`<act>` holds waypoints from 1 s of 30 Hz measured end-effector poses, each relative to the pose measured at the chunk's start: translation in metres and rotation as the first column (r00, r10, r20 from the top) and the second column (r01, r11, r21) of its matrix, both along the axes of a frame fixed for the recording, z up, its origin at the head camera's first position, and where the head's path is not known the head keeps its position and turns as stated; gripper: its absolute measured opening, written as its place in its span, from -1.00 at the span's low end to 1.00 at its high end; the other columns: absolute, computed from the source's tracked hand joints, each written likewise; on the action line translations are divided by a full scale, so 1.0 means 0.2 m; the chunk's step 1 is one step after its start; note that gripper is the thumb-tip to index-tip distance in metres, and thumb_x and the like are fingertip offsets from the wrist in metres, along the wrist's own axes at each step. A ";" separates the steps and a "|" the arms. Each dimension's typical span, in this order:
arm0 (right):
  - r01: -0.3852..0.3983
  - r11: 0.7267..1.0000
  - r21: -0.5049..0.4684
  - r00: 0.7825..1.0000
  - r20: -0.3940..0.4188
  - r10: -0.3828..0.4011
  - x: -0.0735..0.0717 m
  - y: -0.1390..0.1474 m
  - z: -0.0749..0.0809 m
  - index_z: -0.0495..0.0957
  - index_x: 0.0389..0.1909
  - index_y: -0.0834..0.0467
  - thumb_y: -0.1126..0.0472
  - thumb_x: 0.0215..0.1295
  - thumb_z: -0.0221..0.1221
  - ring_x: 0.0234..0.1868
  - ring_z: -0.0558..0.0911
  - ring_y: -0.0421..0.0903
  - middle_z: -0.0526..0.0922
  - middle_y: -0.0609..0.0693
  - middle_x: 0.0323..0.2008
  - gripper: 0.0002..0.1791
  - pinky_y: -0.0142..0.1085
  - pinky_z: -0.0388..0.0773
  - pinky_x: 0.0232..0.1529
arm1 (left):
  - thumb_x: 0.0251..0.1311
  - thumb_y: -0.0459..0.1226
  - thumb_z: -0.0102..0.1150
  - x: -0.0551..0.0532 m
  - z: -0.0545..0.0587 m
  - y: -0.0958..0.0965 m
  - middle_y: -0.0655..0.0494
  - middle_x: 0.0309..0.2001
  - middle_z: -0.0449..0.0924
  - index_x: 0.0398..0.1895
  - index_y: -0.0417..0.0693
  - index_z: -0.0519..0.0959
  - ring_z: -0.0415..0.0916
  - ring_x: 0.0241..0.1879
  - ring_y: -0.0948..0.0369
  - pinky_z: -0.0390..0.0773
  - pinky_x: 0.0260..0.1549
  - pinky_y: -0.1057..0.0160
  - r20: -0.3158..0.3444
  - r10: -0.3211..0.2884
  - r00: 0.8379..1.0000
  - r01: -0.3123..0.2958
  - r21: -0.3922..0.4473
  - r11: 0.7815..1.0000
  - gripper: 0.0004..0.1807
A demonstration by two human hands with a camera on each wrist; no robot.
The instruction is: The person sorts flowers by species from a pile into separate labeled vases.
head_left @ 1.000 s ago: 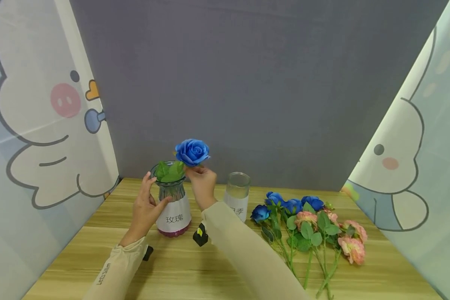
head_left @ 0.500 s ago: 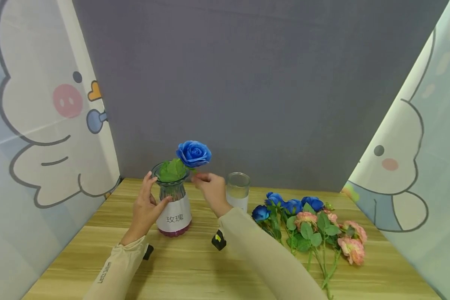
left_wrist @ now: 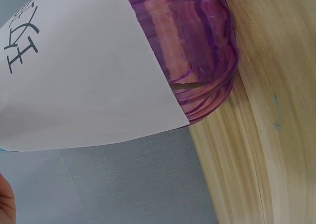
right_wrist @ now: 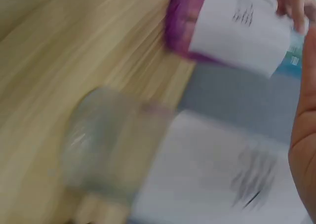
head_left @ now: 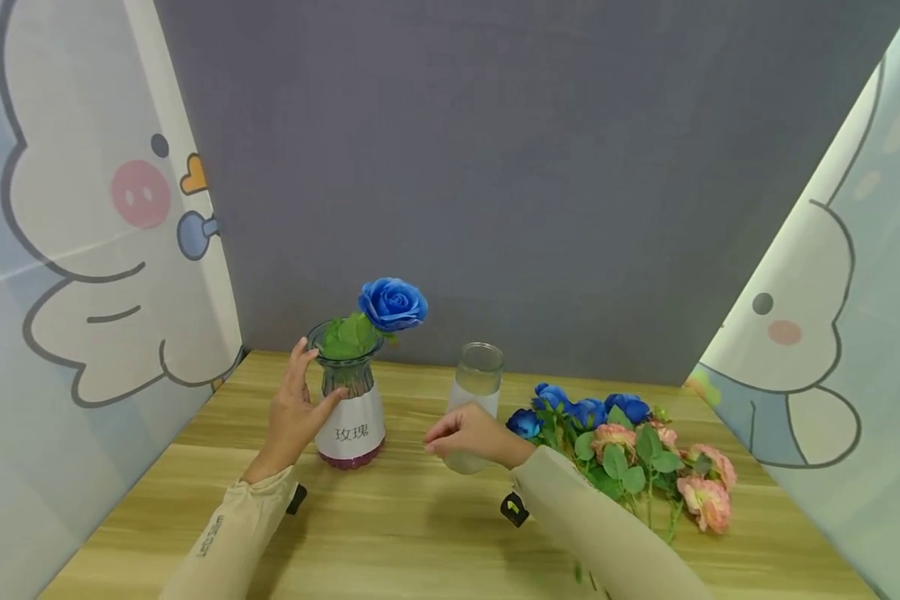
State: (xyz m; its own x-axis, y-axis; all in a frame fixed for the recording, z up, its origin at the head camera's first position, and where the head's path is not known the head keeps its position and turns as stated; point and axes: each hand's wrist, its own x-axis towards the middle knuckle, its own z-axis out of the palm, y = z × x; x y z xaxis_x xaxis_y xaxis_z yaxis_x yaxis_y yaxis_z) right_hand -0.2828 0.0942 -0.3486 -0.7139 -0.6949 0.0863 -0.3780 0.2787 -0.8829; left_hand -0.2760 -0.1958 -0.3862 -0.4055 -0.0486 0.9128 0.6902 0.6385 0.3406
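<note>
My left hand holds the neck of a glass vase, thumb in front and fingers at the rim. A white paper label with Chinese characters wraps the vase, above a purple base. One blue artificial rose stands in it, leaning right over the rim, with green leaves bunched in the mouth. Holding nothing, my right hand is loosely curled in front of a clear glass, whose label it partly covers. That glass's bottom shows blurred in the right wrist view.
On the right of the wooden table lie several blue roses and pink flowers, their stems partly behind my right sleeve. A grey panel stands behind, with cartoon-printed cloth at both sides.
My right hand has let go of the blue rose and moved right and down, passing in front of the clear glass. The rose stays in the vase. My left hand keeps its place.
</note>
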 end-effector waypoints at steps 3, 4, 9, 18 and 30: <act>0.016 1.000 0.016 0.999 0.047 -0.017 -0.04 0.13 -0.05 0.63 -0.20 0.49 0.34 0.18 0.27 -0.43 0.63 -0.19 0.71 0.12 -0.41 -0.74 -0.12 0.61 -0.26 | 0.17 0.21 0.06 0.00 0.01 0.00 -0.47 0.30 0.17 0.18 -0.35 0.30 0.02 -0.63 0.45 0.15 -0.67 0.43 0.012 -0.009 1.000 0.009 0.006 1.000 -0.17; 0.037 0.999 0.022 0.997 0.064 -0.038 -0.06 0.18 -0.07 0.62 -0.20 0.49 0.34 0.17 0.28 -0.43 0.64 -0.18 0.71 0.10 -0.42 -0.74 -0.12 0.61 -0.25 | 0.17 0.21 0.06 0.00 0.01 0.00 -0.47 0.30 0.17 0.17 -0.35 0.30 0.02 -0.63 0.45 0.15 -0.67 0.43 0.011 -0.011 1.000 0.011 0.006 1.000 -0.17; 0.148 0.986 0.070 0.986 0.065 -0.153 -0.14 0.42 -0.15 0.64 -0.21 0.46 0.29 0.19 0.29 -0.42 0.65 0.01 0.70 0.16 -0.41 -0.72 0.01 0.59 -0.27 | 0.16 0.23 0.04 0.00 0.01 0.00 -0.48 0.28 0.18 0.16 -0.37 0.30 0.02 -0.62 0.44 0.15 -0.66 0.42 -0.001 0.004 1.000 -0.004 -0.005 1.000 -0.16; 0.399 0.896 0.196 0.917 -0.071 -0.393 -0.24 0.62 -0.19 0.67 -0.30 0.40 0.30 0.23 0.25 -0.43 0.66 -0.04 0.69 0.09 -0.45 -0.80 -0.18 0.63 -0.34 | 0.16 -0.03 0.28 0.01 0.00 0.00 -0.39 0.33 0.18 0.19 -0.32 0.30 0.02 -0.62 0.45 0.16 -0.67 0.43 0.029 0.010 1.000 -0.010 -0.001 1.000 -0.30; 0.429 0.858 0.282 0.901 -0.064 -0.430 -0.26 0.61 -0.24 0.62 -0.66 0.37 0.36 0.13 0.27 -0.69 0.41 -0.21 0.54 -0.04 -0.73 -0.78 -0.31 0.44 -0.53 | 0.19 0.20 0.06 0.01 0.00 0.00 -0.44 0.29 0.20 0.17 -0.33 0.31 0.00 -0.64 0.47 0.13 -0.73 0.43 0.002 0.027 1.000 -0.027 -0.016 1.000 -0.20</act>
State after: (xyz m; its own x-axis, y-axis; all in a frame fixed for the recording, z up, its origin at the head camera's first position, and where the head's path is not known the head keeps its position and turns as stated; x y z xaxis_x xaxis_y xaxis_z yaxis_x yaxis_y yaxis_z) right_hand -0.3344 0.2164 -0.3962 -0.9471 -0.3135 -0.0680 -0.1619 0.6503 -0.7423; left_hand -0.2744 -0.1954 -0.3857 -0.4058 -0.0450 0.9128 0.6719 0.6623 0.3314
